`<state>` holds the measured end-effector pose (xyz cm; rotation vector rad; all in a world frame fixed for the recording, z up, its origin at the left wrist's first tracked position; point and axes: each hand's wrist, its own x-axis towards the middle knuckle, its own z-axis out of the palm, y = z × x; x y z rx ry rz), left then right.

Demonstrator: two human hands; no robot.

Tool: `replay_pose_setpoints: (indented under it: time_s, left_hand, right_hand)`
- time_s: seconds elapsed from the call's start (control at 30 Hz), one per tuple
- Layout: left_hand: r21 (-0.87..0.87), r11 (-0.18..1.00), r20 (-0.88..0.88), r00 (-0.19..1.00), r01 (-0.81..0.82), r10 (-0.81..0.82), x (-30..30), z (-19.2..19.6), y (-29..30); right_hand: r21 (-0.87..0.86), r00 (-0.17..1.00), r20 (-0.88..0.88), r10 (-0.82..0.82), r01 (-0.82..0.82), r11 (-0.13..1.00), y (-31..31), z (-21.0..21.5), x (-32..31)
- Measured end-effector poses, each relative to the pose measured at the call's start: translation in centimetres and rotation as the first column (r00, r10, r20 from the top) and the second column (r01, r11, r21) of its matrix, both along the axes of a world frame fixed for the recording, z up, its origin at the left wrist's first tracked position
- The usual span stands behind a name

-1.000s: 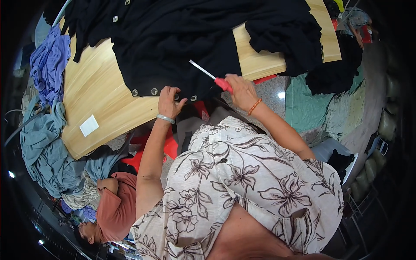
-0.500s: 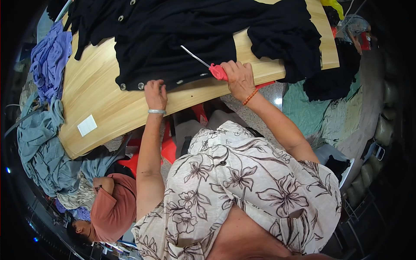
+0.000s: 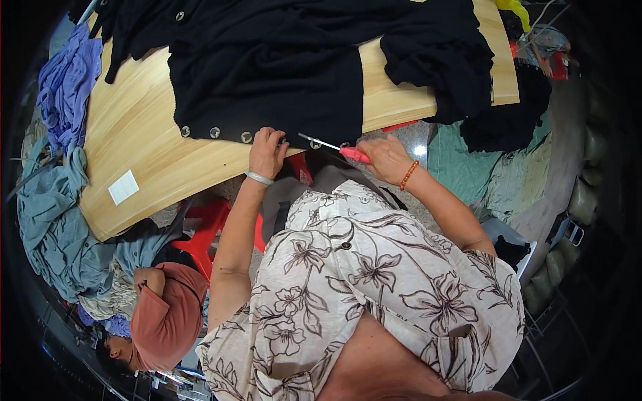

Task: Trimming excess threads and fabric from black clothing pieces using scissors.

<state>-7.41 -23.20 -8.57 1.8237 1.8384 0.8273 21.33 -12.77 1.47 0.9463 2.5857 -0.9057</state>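
A black buttoned knit garment, like a cardigan point(image 3: 267, 87), lies spread over the wooden table. Large round buttons point(image 3: 215, 132) run along its near edge. My left hand point(image 3: 267, 152) is closed on that edge, fingers pinching the cloth beside a button that they partly cover. In my right hand point(image 3: 386, 159) is a red-handled tool point(image 3: 354, 154) with a slim metal shaft; its exact kind I cannot make out. The shaft points left along the garment's edge, its tip close to a button just right of my left fingers.
A white paper square point(image 3: 124, 188) lies on the wooden table point(image 3: 154, 160). Purple cloth point(image 3: 70, 93) and grey-blue cloth point(image 3: 53, 207) hang at the left. A person in a reddish top point(image 3: 167, 314) is at lower left, near a red stool point(image 3: 204, 230). Green cloth point(image 3: 461, 160) lies at right.
My left hand has moved right along the buttoned edge. My right hand has come down and slightly right, bringing the red-handled tool's tip from over the cloth to the edge.
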Motion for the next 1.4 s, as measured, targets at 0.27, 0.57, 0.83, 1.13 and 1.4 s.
replay_pose_setpoints:
  time_s: [0.27,0.57,0.83,1.13,1.4]
  left_hand:
    - [-0.061,0.997,0.019,0.998,-0.053,0.054,0.7,-0.4,0.2]
    - [0.017,0.984,0.017,0.984,0.177,-0.177,6.8,-0.7,1.3]
    - [0.072,0.987,0.047,0.989,-0.146,0.142,2.0,-2.6,5.8]
    - [0.209,0.975,-0.119,0.992,0.074,-0.050,4.3,1.2,6.2]
    - [0.046,0.999,0.090,0.996,-0.004,0.000,6.6,-2.1,8.3]
  right_hand:
    - [-0.132,0.995,0.095,-0.031,0.043,0.990,-1.9,1.4,-1.0]
    - [-0.004,0.975,0.030,-0.219,0.219,0.976,-3.4,0.8,3.9]
    - [-0.040,0.977,0.150,-0.151,0.158,0.987,-3.6,2.2,1.7]
    - [0.014,0.954,-0.020,-0.300,0.301,0.954,-3.6,1.8,2.8]
    - [0.037,0.946,0.178,-0.270,0.268,0.963,-3.1,1.9,3.7]
